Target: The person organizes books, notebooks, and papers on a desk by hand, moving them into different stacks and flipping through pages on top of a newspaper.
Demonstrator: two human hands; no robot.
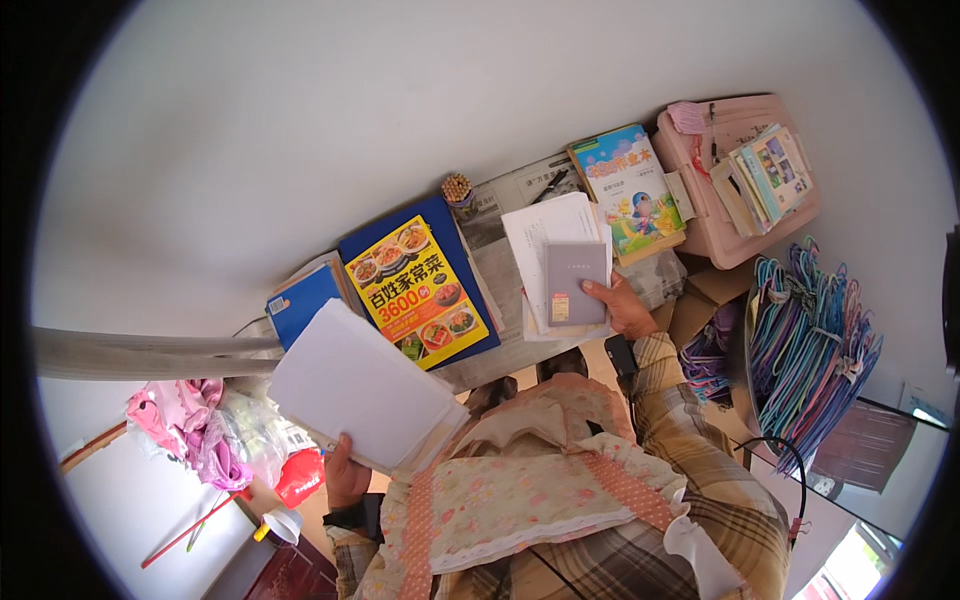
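Observation:
My left hand (345,475) is closed on the lower edge of a stack of white paper (355,385), thumb along the edge, held tilted before the table. My right hand (628,305) grips a small grey notebook (578,275), its thumb on the cover and its other fingers hidden. Behind the notebook are loose white sheets (525,232); whether the hand grips them too is unclear. A yellow cookbook (415,295) with food pictures lies on a dark blue folder (460,240) between my hands. Beyond my right hand lies a pile topped by a colourful cartoon-covered workbook (632,190).
The narrow table (515,350) stands against the wall. A bundle of pencils (458,190) stands at its back. At right are a pink storage box (735,225) with booklets (770,180) on top, and many hangers (810,340). Plastic bags (200,430) lie at left.

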